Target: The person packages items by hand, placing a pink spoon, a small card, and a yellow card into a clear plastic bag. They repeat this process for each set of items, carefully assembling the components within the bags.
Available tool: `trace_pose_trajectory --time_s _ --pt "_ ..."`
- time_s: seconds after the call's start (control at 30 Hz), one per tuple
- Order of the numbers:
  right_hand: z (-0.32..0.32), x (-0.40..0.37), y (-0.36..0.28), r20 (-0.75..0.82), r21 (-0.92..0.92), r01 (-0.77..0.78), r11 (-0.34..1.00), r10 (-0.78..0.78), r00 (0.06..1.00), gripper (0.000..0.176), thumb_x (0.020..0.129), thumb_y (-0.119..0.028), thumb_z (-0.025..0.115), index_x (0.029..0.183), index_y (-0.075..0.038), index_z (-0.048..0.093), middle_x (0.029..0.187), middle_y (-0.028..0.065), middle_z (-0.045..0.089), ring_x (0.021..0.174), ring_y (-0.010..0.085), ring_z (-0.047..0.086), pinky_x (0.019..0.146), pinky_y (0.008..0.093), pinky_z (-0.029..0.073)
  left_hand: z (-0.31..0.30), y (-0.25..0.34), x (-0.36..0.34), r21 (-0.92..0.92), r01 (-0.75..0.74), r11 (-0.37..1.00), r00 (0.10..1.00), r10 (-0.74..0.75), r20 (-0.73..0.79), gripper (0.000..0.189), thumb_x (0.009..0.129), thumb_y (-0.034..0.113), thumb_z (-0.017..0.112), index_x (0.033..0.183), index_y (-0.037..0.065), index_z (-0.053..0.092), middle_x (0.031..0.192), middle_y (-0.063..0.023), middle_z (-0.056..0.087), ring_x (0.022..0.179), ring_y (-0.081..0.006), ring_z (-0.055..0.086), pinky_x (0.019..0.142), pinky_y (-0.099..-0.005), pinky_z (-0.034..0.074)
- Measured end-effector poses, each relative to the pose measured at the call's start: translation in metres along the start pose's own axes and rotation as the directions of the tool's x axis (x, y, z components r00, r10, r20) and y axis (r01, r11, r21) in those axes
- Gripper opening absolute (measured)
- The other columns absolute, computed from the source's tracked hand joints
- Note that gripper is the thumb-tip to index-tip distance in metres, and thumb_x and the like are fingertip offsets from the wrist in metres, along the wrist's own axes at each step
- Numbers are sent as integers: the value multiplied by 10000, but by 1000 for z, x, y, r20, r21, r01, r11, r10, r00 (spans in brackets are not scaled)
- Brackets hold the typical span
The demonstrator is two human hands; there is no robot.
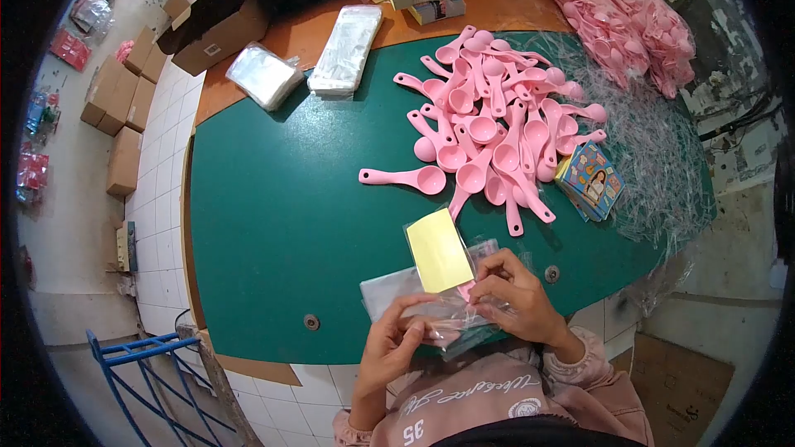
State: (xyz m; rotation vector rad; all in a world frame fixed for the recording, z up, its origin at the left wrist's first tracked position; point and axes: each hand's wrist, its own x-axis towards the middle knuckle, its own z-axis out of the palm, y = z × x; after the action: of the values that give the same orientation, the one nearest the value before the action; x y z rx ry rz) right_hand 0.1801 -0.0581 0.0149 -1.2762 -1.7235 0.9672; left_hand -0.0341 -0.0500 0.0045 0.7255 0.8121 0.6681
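Near the table's front edge, my left hand [396, 341] is closed on the lower edge of a clear plastic bag [443, 331]. My right hand [517, 298] pinches the same bag at its other side, fingers pressed together. A yellow card [439, 252] lies in clear plastic just beyond my fingers. A small pink end, perhaps of a spoon [465, 290], shows beside my right fingertips; the rest of it is hidden. More flat clear bags [385, 290] lie beneath my hands. Beyond them spreads a heap of pink measuring spoons [484, 128], with one spoon [406, 178] set apart on its left.
Printed cards [592, 182] are stacked right of the heap, by tangled clear plastic strips [654, 174]. A pink bag of spoons [621, 29] sits behind. Two stacks of clear bags [265, 74] [346, 50] lie on the green table [273, 207]. A blue metal frame [149, 352] stands left.
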Motion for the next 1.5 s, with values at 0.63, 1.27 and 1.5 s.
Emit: trace_pose_trajectory --time_s 0.63,1.27,1.5 --pt "6 -6 -5 57 528 -468 708 521 852 164 819 -59 611 869 44 494 727 72 583 690 127 628 548 229 516 15 -12 8 519 -135 844 960 240 -141 108 792 -8 610 856 -20 524 887 -55 513 819 -119 547 696 -231 509" --pt "-29 28 1 -521 -704 -327 630 -146 841 279 744 -106 658 1001 -42 573 891 115 526 689 273 552 633 352 453 -51 46 -3 671 -183 718 732 556 -395 351 826 35 531 1177 33 526 1065 -61 549 727 -52 443 543 -170 402" --pt "-43 23 9 -705 -309 -422 852 92 703 159 797 -39 592 956 -28 590 842 107 573 730 226 556 646 305 445 -84 71 27 960 269 -76 560 824 -92 343 816 137 587 1143 55 524 1110 -124 557 982 -254 560 797 -337 460"
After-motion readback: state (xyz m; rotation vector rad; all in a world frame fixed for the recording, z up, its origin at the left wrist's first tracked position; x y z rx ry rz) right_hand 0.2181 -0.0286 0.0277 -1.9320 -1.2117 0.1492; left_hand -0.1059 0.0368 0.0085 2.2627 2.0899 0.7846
